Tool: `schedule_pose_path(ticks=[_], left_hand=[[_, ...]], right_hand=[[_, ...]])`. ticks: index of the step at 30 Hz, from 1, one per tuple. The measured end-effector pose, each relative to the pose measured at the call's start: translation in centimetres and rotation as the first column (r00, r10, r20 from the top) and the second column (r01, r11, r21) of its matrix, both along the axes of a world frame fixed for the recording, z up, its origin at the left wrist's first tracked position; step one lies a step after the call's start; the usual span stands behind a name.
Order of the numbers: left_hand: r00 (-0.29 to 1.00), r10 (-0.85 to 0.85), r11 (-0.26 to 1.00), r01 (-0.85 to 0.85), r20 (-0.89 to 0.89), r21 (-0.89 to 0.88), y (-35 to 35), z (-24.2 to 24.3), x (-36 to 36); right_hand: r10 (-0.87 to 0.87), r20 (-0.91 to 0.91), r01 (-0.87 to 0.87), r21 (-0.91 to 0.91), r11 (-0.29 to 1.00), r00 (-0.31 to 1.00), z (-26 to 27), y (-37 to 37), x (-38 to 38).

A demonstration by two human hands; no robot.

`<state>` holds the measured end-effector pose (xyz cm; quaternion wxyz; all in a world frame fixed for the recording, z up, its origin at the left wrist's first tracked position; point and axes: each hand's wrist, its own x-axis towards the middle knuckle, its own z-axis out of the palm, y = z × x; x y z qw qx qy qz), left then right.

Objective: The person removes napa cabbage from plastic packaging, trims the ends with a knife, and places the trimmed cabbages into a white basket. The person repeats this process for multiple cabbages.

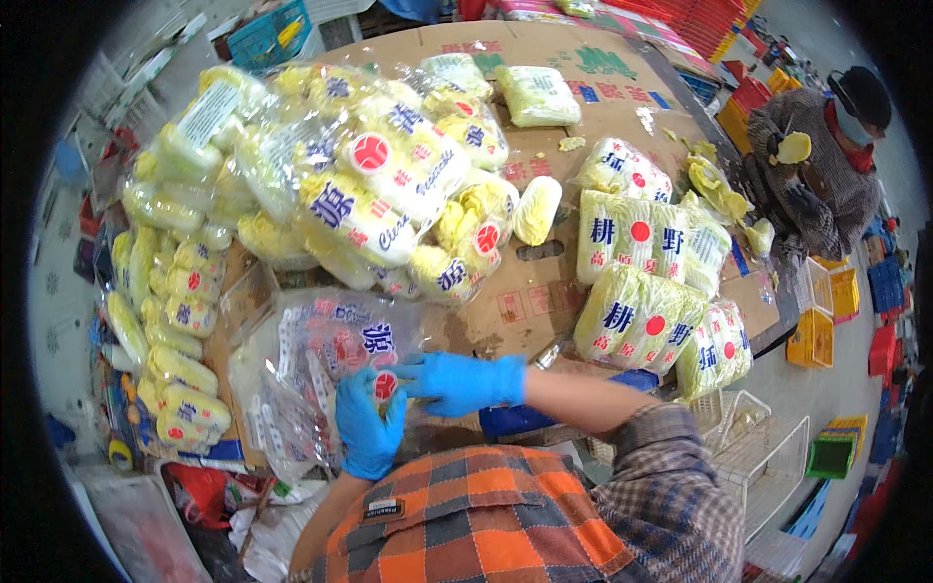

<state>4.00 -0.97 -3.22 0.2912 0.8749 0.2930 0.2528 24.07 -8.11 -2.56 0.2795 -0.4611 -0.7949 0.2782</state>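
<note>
My left hand [370,423], in a blue glove, is at the near edge of a stack of printed clear plastic bags [321,342]. Its fingers and thumb pinch the film of a bag by a round red mark. My right hand [455,384], also blue-gloved, reaches in from the right, its fingertips at the same bag; whether they grip it is blurred. Beyond the bags lies a heap of bagged napa cabbages [379,175]. One bare napa cabbage [538,211] lies beside that heap. To the right are several packed cabbage bags [640,317], some stacked against each other.
Cardboard [525,291] covers the table. More bagged cabbages [182,350] line its left side. Loose cabbage leaves [714,188] lie at the right edge. A person [820,167] stands beyond it at the right. White wire baskets [762,466] stand low at the near right.
</note>
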Motion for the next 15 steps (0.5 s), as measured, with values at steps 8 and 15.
schedule_pose_path(ticks=[8, 15], left_hand=[[0.994, -0.019, 0.982, 0.038, -0.103, 0.186, 0.0, -0.8, 1.4], [0.990, 0.049, 0.982, -0.024, -0.130, 0.190, 0.4, -2.0, 1.5]], right_hand=[[-0.791, 0.273, 0.815, 0.043, 0.578, 0.547, 4.7, 1.9, 23.9], [-0.588, 0.477, 0.707, -0.105, 0.699, 0.653, -2.4, 10.7, 26.1]])
